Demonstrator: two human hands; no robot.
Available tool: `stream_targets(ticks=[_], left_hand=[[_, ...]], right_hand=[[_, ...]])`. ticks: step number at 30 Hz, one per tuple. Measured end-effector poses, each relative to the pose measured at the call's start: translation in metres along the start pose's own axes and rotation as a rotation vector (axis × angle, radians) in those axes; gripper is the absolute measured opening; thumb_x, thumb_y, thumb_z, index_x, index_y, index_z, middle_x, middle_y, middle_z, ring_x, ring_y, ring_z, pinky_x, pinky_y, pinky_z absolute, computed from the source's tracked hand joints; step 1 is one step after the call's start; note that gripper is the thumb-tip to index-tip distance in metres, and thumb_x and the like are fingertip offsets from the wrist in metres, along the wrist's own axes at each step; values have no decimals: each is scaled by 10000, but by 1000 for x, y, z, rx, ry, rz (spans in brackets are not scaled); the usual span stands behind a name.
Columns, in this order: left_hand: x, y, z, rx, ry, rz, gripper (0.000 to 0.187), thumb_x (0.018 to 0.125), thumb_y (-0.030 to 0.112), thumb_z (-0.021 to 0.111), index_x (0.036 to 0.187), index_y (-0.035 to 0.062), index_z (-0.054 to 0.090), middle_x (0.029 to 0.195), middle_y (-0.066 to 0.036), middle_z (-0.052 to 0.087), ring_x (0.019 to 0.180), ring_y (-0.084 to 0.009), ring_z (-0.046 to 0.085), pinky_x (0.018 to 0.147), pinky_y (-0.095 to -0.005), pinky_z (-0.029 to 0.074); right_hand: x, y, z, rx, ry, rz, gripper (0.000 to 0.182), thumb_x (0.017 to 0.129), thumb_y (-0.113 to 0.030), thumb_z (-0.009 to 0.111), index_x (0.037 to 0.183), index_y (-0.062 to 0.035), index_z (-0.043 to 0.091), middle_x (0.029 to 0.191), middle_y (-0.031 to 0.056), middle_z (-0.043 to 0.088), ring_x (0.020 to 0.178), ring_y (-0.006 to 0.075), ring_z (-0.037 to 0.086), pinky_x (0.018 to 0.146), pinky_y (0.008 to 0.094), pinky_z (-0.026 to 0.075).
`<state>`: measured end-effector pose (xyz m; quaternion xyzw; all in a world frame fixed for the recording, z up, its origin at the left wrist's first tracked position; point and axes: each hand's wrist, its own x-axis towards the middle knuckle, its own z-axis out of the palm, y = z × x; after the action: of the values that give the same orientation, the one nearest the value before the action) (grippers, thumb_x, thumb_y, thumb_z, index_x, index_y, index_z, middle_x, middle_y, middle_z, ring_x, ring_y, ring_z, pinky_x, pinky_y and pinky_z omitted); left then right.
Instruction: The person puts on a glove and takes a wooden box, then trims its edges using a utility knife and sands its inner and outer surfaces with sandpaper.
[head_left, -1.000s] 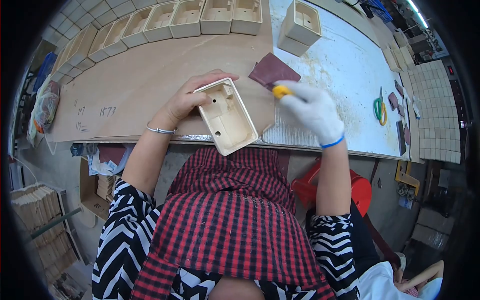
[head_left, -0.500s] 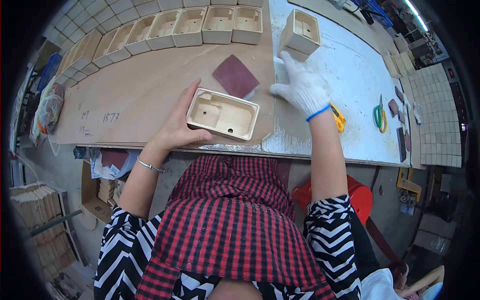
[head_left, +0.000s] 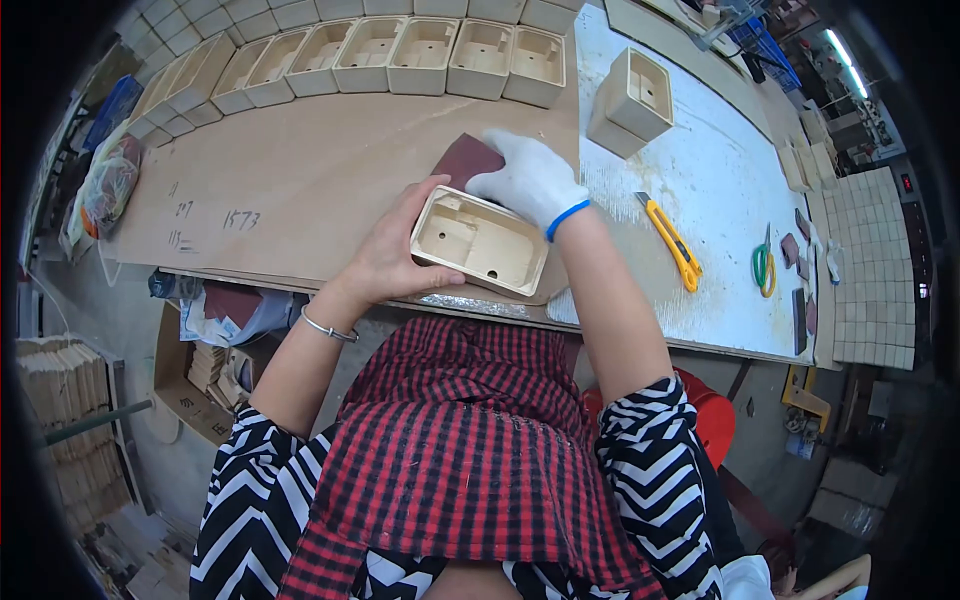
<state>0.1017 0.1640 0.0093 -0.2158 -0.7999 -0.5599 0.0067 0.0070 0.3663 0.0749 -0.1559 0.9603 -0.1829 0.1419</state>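
Note:
My bare left hand (head_left: pixel 395 250) grips the left end of a pale wooden box (head_left: pixel 490 252), thumb on the near side and fingers at the far corner. The box lies open side up, tilted at the table's front edge, with two small holes and a stepped floor inside. My right hand (head_left: pixel 535 180), in a white glove with a blue cuff, is just behind the box. Its thumb and fingers close on the right side of a dark red sandpaper sheet (head_left: pixel 465 160); the fingertips are partly hidden.
A row of similar boxes (head_left: pixel 365 55) lines the back of the brown board (head_left: pixel 300 180). Stacked boxes (head_left: pixel 632 100) stand on the white surface at right. A yellow utility knife (head_left: pixel 675 245), green-handled scissors (head_left: pixel 765 265) and sandpaper scraps (head_left: pixel 790 248) lie to the right.
My right hand has moved left from beside the stacked boxes to the sandpaper. My left hand still holds the wooden box. The whole view has shifted slightly.

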Motion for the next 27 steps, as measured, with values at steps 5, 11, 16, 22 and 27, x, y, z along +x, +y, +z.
stream_targets(ticks=[5, 11, 16, 22, 27], left_hand=[[0, -6, 0, -8, 20, 37, 1024, 598, 301, 905, 1421, -4, 379, 1339, -207, 498, 1253, -359, 503, 1066, -408, 406], [1, -2, 0, 27, -6, 23, 971, 599, 290, 901, 1386, -7, 417, 1305, -201, 527, 1233, -356, 517, 1061, -410, 411], [6, -8, -3, 25, 36, 99, 917, 580, 268, 903, 1332, -8, 457, 1254, -195, 549, 1187, -366, 539, 1031, -419, 431], [3, -8, 4, -20, 5, -20, 907, 552, 249, 910, 1305, 1, 470, 1226, -193, 555, 1160, -378, 546, 1010, -417, 441], [7, -12, 6, -37, 55, 76, 905, 553, 246, 911, 1306, 3, 472, 1218, -193, 560, 1156, -374, 548, 1008, -413, 444]], right_hand=[[-20, 7, -22, 49, 331, -240, 387, 797, -302, 654, 1121, -95, 700, 1111, 181, 681, 974, 347, 670, 857, 400, 538], [-49, -17, 1, 62, 392, -635, 349, 831, -101, 546, 1159, -92, 666, 1112, 156, 683, 961, 352, 669, 841, 391, 547], [-92, 23, -36, -407, -74, -200, 408, 830, -37, 491, 1212, -102, 617, 1192, 139, 660, 1008, 344, 657, 841, 378, 549], [-83, -18, -11, -200, 256, -473, 437, 829, -42, 503, 1256, -94, 577, 1230, 132, 625, 1023, 351, 646, 837, 385, 545], [-117, 12, -35, -248, 63, -369, 410, 828, -35, 510, 1231, -90, 567, 1126, 142, 629, 1029, 338, 629, 855, 385, 520]])
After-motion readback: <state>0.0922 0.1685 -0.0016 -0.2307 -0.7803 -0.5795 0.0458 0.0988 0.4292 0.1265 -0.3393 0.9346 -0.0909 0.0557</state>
